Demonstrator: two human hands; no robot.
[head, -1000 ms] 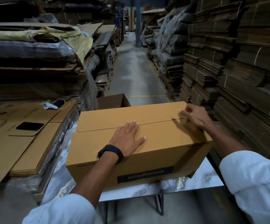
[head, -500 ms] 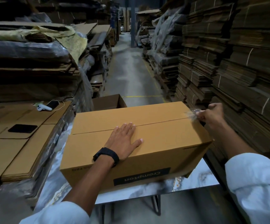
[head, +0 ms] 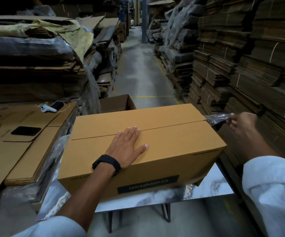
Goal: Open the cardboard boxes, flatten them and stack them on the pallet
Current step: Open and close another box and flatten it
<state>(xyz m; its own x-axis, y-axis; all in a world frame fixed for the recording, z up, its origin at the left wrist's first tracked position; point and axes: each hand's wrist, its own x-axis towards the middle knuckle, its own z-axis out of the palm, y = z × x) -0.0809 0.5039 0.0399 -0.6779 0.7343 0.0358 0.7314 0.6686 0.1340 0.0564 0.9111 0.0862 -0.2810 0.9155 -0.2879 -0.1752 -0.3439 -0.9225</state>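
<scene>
A closed tan cardboard box (head: pixel 172 144) with a black label on its near side sits on a small marble-patterned table (head: pixel 211 189). My left hand (head: pixel 126 147) lies flat on the box top, fingers spread, fingertips at the centre seam. My right hand (head: pixel 240 122) is off the box's right end, pinching a strip of clear tape (head: pixel 217 118) that stretches from the seam's right end. A stack of flattened cardboard (head: pixel 18 151) lies to the left on wrapped pallet goods.
A black phone (head: pixel 26 131) and a white device (head: pixel 47 109) rest on the flattened stack. An open brown box (head: pixel 116 102) stands behind the table. Tall piles of flat cardboard (head: pixel 258 74) wall the right side; an aisle (head: pixel 143 69) runs ahead.
My right hand left the seam at the box's right end and pulled away to the right, peeling clear tape off. My left hand stayed pressed on the top.
</scene>
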